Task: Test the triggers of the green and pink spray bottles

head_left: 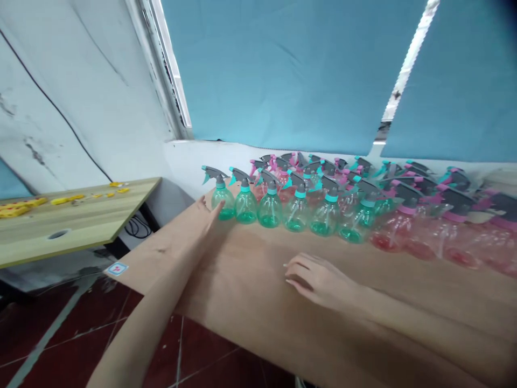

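Observation:
My left hand (204,215) reaches to the leftmost green spray bottle (223,200), fingers apart around its near left side; whether they touch it I cannot tell. That bottle stands upright with a grey and turquoise trigger head. Beside it, several more green bottles (270,207) form a front row, followed on the right by pink bottles (404,223) with grey and pink heads. Over the wooden table (250,280), in front of the green bottles, my right hand (309,277) holds nothing, its fingers loosely curved with a gap between thumb and fingers.
More spray bottles (315,167) stand behind the front row, by the blue-covered window (283,75). To the left is another table (92,215) with yellow pieces (67,199) and a round hole. A small sticker (117,268) marks the wooden table's left corner. Dark red floor tiles show below.

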Available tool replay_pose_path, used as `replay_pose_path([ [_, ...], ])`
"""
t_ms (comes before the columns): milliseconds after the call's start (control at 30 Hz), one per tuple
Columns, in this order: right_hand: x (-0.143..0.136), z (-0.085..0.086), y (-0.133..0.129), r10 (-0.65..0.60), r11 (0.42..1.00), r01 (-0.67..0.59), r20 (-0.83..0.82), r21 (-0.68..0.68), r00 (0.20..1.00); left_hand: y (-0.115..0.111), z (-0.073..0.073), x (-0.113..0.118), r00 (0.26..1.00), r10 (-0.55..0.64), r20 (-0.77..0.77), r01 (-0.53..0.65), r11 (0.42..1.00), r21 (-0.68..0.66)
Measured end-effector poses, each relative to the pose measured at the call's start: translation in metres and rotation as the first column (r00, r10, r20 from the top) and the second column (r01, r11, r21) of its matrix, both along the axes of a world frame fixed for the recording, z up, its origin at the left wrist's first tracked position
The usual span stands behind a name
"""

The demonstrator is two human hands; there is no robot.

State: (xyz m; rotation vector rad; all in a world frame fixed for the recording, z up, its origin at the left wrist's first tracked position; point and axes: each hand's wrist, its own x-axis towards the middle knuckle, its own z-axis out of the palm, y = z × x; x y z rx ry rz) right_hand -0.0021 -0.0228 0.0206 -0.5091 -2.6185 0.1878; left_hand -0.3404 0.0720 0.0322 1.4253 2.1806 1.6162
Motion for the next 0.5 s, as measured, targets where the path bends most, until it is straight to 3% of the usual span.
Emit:
replay_pose_path([
  [133,0.015,0.004,0.0,-0.07,0.996,0.071,0.015,-0.045,0.997,0.015,0.014,-0.003,0.999,-0.012,0.033,0.012,1.0,-0.004],
  [300,0.022,0.004,0.007,-0.141,0.981,0.137,-0.022,-0.135,0.99,0.018,0.026,0.006,0.991,-0.121,0.05,0.122,0.992,-0.025],
  [400,0.009,0.0,0.017,-0.193,0.955,0.169,-0.076,-0.244,0.978,0.013,0.029,0.01,0.992,-0.12,0.049,0.122,0.992,-0.042],
  [500,-0.015,-0.003,0.03,-0.293,0.877,0.216,-0.123,-0.429,0.948,0.001,0.033,0.006,0.997,-0.06,0.047,0.062,0.996,-0.059],
])
